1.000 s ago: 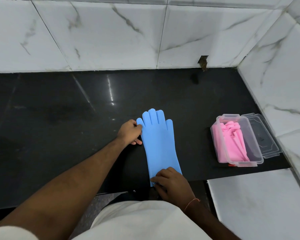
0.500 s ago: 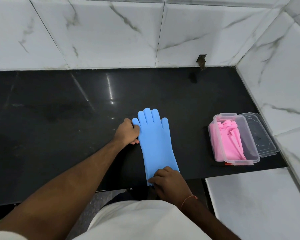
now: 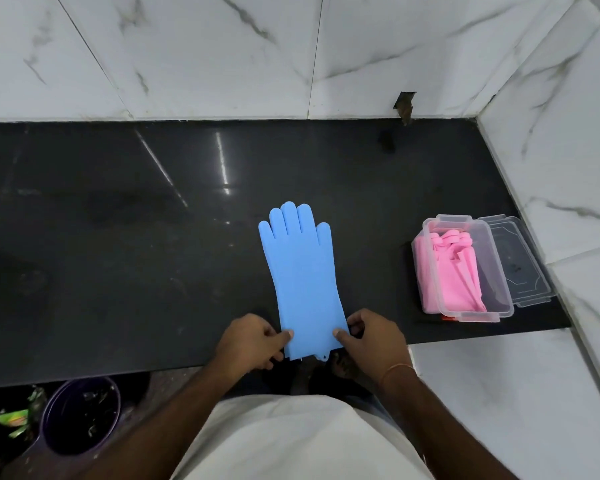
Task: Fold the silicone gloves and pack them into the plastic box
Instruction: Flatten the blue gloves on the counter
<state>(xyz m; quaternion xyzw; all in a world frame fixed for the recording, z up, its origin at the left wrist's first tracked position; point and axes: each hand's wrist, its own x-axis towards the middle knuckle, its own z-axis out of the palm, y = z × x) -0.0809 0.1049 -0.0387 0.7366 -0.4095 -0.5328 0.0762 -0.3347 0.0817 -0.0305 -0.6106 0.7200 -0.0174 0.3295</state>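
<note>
A blue silicone glove (image 3: 303, 271) lies flat on the black counter (image 3: 118, 237), fingers pointing away from me, cuff at the front edge. My left hand (image 3: 250, 342) pinches the cuff's left corner and my right hand (image 3: 373, 341) pinches its right corner, thumbs on top. To the right stands a clear plastic box (image 3: 499, 271) holding folded pink gloves (image 3: 454, 271).
The box's clear lid (image 3: 520, 265) lies just right of the box, against the white marble side wall (image 3: 568, 168). A lower white ledge (image 3: 499, 393) sits at the front right. Below the counter at left stands a dark bucket (image 3: 80, 417) with litter.
My left hand has left the glove's finger end and come back to the cuff's left corner. My right hand shifted to the cuff's right corner. The glove lies straighter.
</note>
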